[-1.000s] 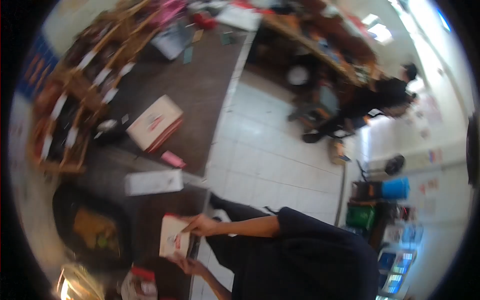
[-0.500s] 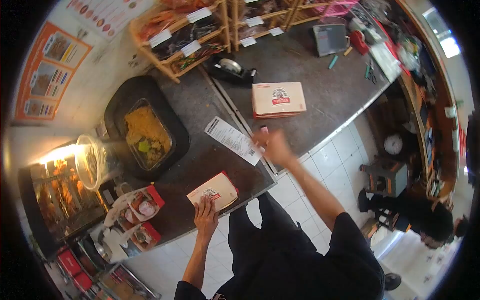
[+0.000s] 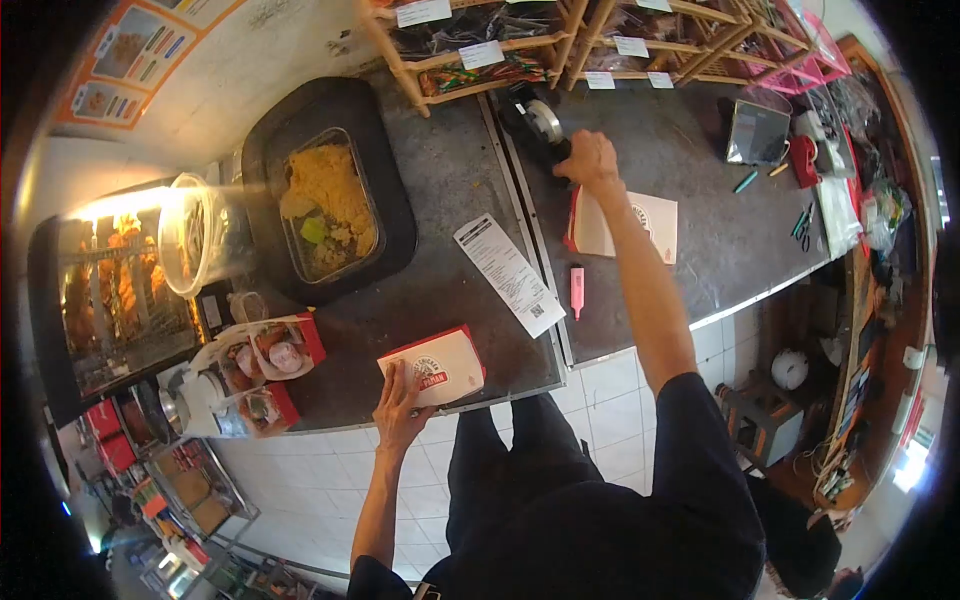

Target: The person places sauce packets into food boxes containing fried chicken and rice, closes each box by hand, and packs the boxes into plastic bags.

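My left hand [image 3: 402, 400] rests with spread fingers on the lid of a cream and red food carton [image 3: 450, 362], near the counter's front edge. My right hand [image 3: 592, 165] reaches far forward, fingers curled at the near end of a black tape dispenser [image 3: 540, 122]; whether they pinch the tape itself is hidden. Beneath that wrist and forearm lies a stack of similar cartons [image 3: 655, 225], partly covered. Between the two hands a long printed receipt [image 3: 508, 275] lies flat. A pink highlighter [image 3: 577, 292] is to its right.
A black-rimmed pan [image 3: 395, 230] of yellow-orange food stands left, beside a lit display of roast meat [image 3: 125, 270]. Filled open boxes [image 3: 265, 365] sit at front left. Wooden racks [image 3: 500, 55] line the back. A tablet [image 3: 757, 132] and scissors [image 3: 802, 228] lie right.
My right hand has moved forward from over the receipt's end to the tape dispenser, uncovering the highlighter. My left hand stays on the carton. The view has shifted.
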Tool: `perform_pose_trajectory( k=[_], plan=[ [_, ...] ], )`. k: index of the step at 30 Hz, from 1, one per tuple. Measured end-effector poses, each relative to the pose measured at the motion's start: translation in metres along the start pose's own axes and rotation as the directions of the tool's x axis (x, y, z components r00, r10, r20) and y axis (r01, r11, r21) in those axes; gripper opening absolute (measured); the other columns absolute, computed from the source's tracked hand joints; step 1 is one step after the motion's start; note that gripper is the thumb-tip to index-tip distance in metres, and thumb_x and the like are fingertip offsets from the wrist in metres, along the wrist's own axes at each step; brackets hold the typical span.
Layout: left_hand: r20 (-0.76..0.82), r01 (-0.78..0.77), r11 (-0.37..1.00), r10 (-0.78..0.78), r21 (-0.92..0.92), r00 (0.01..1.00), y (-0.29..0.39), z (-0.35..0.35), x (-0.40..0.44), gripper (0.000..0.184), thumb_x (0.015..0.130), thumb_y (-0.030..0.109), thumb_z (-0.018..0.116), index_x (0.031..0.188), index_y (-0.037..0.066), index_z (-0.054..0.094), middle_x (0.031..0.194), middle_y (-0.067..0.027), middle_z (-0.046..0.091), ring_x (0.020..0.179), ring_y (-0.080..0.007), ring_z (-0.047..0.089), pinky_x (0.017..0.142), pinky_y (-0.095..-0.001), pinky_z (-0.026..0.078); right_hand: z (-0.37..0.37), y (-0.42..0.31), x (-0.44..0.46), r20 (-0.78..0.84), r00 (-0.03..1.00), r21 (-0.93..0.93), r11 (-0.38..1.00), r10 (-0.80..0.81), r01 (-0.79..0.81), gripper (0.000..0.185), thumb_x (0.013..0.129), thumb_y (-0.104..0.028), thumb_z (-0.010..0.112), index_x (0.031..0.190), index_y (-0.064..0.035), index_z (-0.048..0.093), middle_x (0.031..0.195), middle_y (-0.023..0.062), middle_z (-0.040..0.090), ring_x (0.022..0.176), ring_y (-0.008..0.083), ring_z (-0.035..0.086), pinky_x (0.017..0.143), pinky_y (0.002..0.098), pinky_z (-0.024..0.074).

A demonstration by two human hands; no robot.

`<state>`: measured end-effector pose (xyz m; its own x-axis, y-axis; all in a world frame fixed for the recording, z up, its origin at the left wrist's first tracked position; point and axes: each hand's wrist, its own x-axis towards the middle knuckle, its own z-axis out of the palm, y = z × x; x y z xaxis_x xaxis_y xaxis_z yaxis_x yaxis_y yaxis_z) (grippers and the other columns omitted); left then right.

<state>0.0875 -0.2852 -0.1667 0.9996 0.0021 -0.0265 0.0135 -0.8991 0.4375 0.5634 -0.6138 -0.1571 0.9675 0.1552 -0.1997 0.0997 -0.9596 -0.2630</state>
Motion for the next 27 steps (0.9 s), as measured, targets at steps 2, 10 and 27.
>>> perform_pose_trajectory(
  k=[2,10,27],
  plan=[
    [-0.006,0.020,1.000,-0.020,-0.012,1.000,0.003,0.003,0.000,0.084,0.058,0.015,0.094,0.136,0.023,0.065,0.158,-0.0147,0.044,0.146,-0.0373,0.041,0.108,-0.0421,0.050,-0.002,-0.040,-0.015,0.014,0.996,-0.013,0.996,0.092,-0.092,0.045,0.066,-0.035,0.088,0.096,-0.0028,0.077,0.099,0.0224,0.075,0.095,0.0369,0.074,0.086,0.0436,0.0602],
    [-0.001,0.049,0.998,-0.049,-0.028,0.999,0.001,-0.002,0.008,0.091,0.052,0.023,0.097,0.137,0.025,0.065,0.158,-0.0131,0.044,0.146,-0.0357,0.042,0.107,-0.0415,0.051,0.005,-0.043,-0.063,-0.197,0.979,0.027,0.998,-0.044,0.051,0.079,0.057,-0.038,0.092,0.123,-0.0048,0.066,0.113,0.0221,0.070,0.110,0.0393,0.067,0.096,0.0483,0.0527],
    [-0.025,0.070,0.996,-0.072,-0.063,0.997,-0.004,-0.001,0.002,0.089,0.052,0.018,0.095,0.135,0.027,0.066,0.157,-0.0088,0.047,0.144,-0.0310,0.046,0.106,-0.0394,0.053,0.019,0.026,-0.081,-0.372,0.928,0.127,0.990,-0.010,0.061,0.037,0.074,-0.022,0.076,0.106,-0.0042,0.074,0.111,0.0157,0.072,0.103,0.0345,0.069,0.093,0.0493,0.0522]
  ],
)
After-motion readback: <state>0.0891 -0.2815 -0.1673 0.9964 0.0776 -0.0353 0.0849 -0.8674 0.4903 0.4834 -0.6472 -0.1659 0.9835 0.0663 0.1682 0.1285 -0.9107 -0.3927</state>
